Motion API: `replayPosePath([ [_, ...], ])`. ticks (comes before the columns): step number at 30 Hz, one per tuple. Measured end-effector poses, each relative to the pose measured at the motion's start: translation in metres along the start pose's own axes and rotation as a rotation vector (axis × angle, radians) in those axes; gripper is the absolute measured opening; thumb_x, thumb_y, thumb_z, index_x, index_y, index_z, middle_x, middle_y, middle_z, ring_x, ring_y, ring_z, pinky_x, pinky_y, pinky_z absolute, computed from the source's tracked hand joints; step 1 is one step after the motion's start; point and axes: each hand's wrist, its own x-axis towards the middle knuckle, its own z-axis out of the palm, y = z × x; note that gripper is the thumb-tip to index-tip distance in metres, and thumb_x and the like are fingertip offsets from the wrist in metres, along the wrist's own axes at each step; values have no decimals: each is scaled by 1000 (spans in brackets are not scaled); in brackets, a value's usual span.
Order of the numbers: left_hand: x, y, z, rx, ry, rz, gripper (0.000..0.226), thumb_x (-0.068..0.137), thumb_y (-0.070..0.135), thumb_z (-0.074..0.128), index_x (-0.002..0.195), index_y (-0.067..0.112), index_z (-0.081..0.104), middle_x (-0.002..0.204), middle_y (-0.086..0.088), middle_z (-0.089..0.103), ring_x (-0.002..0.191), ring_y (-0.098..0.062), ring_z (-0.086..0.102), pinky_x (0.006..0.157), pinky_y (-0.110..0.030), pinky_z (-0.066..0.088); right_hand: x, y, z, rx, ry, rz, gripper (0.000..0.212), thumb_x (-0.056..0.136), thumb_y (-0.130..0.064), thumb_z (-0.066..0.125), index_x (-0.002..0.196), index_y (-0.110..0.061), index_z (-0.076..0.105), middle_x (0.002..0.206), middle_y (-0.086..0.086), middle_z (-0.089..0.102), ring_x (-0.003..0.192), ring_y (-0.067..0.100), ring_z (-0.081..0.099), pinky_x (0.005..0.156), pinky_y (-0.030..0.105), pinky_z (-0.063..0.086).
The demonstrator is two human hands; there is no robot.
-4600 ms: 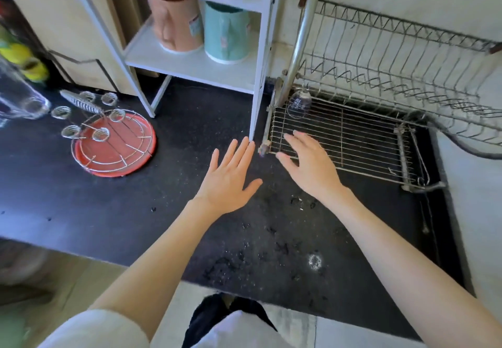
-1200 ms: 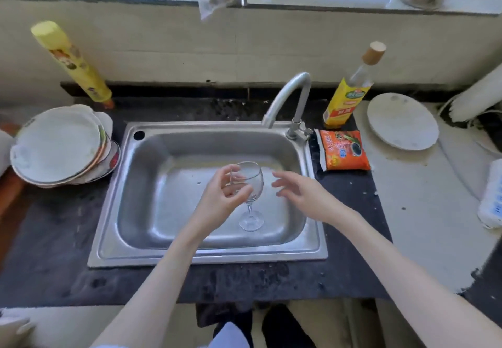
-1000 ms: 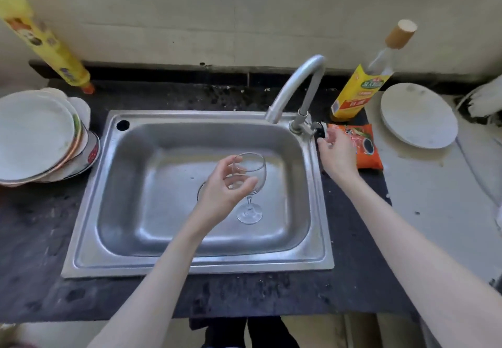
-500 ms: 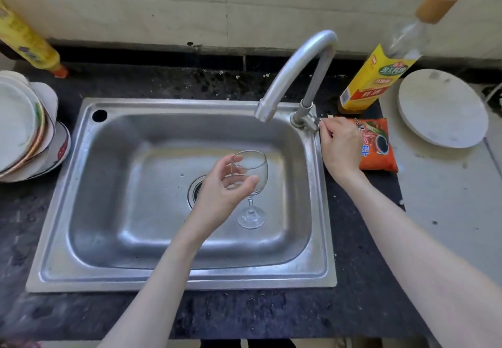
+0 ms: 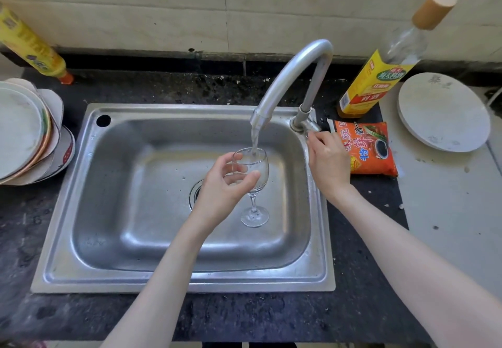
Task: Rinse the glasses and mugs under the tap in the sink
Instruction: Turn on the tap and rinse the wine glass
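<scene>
The left hand (image 5: 226, 184) had its grip closed round the bowl of the clear stemmed wine glass (image 5: 252, 179), upright under the curved steel tap (image 5: 292, 76) at the sink's (image 5: 122, 184) two o'clock; the right hand (image 5: 327, 161) seemingly pinched the tap handle (image 5: 308, 126). Wet glass could slip and shatter if flow surged

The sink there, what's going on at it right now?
A person is rinsing a wine glass. The left hand holds its bowl upright under the tap, and water runs from the spout into the glass over the steel sink. The right hand is on the tap handle at the base. Stacked plates sit on the counter to the left.
</scene>
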Motion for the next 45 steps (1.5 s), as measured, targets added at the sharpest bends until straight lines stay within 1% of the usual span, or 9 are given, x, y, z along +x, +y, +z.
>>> replayPosePath([
  [7, 2, 2, 5, 4, 11, -4, 32, 79, 21, 70, 97, 38, 50, 113, -4, 62, 87, -2, 63, 73, -10, 46, -14, -11, -11, 147, -176, 210, 39, 91, -15, 55, 127, -1, 52, 115, 19, 59, 105, 34, 53, 80, 42, 48],
  [10, 5, 2, 5, -10, 26, -17, 31, 79, 22, 70, 100, 34, 51, 110, -3, 64, 93, -9, 62, 76, -12, 46, -31, -34, -28, 352, -164, 328, 40, 93, -19, 52, 130, -6, 49, 119, 13, 56, 110, 26, 50, 91, 36, 41],
  [12, 6, 2, 5, -20, 42, -27, 34, 79, 21, 70, 106, 28, 51, 106, 0, 65, 92, -8, 62, 76, -13, 46, -41, -50, -39, 565, -351, 340, 36, 93, -26, 52, 127, -13, 54, 119, 4, 58, 110, 17, 52, 96, 33, 42],
  [15, 7, 2, 9, -78, 61, -47, 34, 81, 21, 68, 111, 22, 52, 102, 1, 68, 85, -2, 64, 78, -14, 48, -48, -69, -48, 833, -691, 343, 45, 85, -34, 62, 128, -27, 50, 115, -9, 60, 106, 4, 54, 90, 20, 42],
  [21, 1, 0, 8, -204, -6, -142, 46, 86, 24, 62, 128, 17, 47, 106, -4, 68, 97, -19, 66, 85, -27, 53, -40, -79, -44, 895, -621, 441, 49, 79, -28, 71, 123, -28, 51, 89, -9, 61, 74, 9, 57, 73, 30, 49],
  [27, 2, -2, -4, 484, 50, 266, 6, 81, 24, 69, 81, 29, 64, 97, 18, 53, 101, 1, 48, 88, -13, 38, -22, -63, -50, 592, -683, 243, 54, 78, -35, 70, 129, -29, 52, 74, -14, 53, 72, 11, 51, 84, 31, 42],
  [34, 11, 4, -29, 623, -562, 180, 23, 80, 23, 70, 96, 39, 70, 116, 22, 62, 115, 4, 50, 104, -23, 33, 3, -45, -67, 850, -1108, 211, 27, 79, -30, 71, 101, -44, 66, 89, 8, 72, 77, 30, 62, 80, 45, 51],
  [41, 5, 4, -16, 234, -104, 22, 16, 69, 10, 78, 63, 13, 64, 62, 6, 65, 56, -1, 53, 56, -9, 38, -1, -58, -60, 660, -1025, 191, 25, 78, -46, 67, 102, -39, 63, 69, -11, 61, 64, 4, 53, 62, 24, 42],
  [45, 8, 9, -24, 380, -419, -12, 5, 80, 13, 69, 81, 18, 70, 78, 25, 66, 62, 9, 54, 65, -7, 40, -3, -61, -63, 769, -1005, 294, 31, 78, -41, 69, 106, -34, 57, 71, -4, 69, 58, 2, 55, 63, 23, 42],
])
